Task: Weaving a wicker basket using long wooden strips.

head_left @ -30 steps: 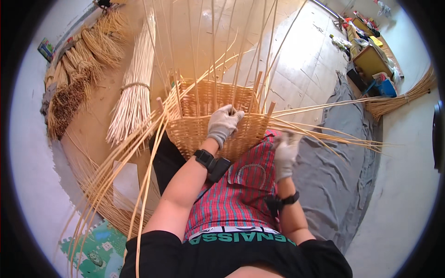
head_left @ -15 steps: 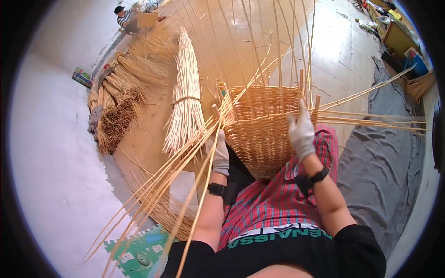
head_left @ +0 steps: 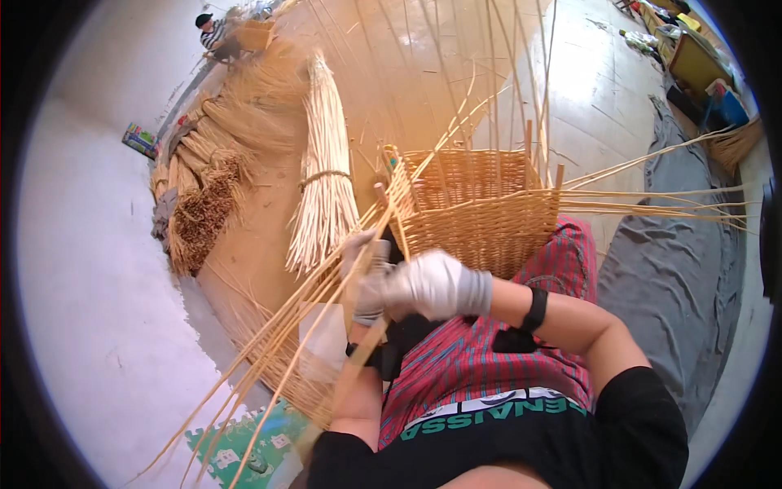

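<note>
Bright light is cast overall, with white glare reflected off the floor at upper right. The right grip is smeared by blur; straight edges are bowed toward the blackened rim.

Right hand, gloved and blurred, lies on the near side of the woven basket, below its left front corner; elbow bent, forearm pointing leftward. Left hand, gloved, partly hidden, is just left of that basket corner. Both grips are unclear.
</note>
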`<state>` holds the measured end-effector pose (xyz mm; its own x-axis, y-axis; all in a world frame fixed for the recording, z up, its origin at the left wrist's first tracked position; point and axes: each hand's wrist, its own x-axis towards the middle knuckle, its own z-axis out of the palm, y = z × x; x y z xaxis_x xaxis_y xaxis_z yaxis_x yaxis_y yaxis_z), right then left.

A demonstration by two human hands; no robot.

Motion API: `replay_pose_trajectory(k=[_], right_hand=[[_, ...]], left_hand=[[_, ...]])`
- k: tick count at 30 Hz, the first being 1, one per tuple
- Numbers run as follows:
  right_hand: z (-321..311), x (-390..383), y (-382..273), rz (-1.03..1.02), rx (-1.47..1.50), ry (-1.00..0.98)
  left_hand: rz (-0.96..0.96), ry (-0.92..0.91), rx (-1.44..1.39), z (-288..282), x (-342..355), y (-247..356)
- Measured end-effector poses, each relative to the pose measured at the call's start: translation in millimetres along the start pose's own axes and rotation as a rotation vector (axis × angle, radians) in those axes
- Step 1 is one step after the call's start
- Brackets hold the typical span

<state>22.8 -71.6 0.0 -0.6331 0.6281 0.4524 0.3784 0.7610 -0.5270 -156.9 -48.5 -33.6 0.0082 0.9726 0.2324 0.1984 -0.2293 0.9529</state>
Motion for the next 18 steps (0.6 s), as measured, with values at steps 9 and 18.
replay_pose_trajectory(k=[9, 18], right_hand=[[-8, -101, 135, 0.710, 0.744, 1.293], [-67, 30, 123, 0.320, -0.442, 0.727]], left_hand=[[0.235, -0.016, 0.400, 63, -22, -45], [0.074, -0.169, 0.266, 107, 61, -57]])
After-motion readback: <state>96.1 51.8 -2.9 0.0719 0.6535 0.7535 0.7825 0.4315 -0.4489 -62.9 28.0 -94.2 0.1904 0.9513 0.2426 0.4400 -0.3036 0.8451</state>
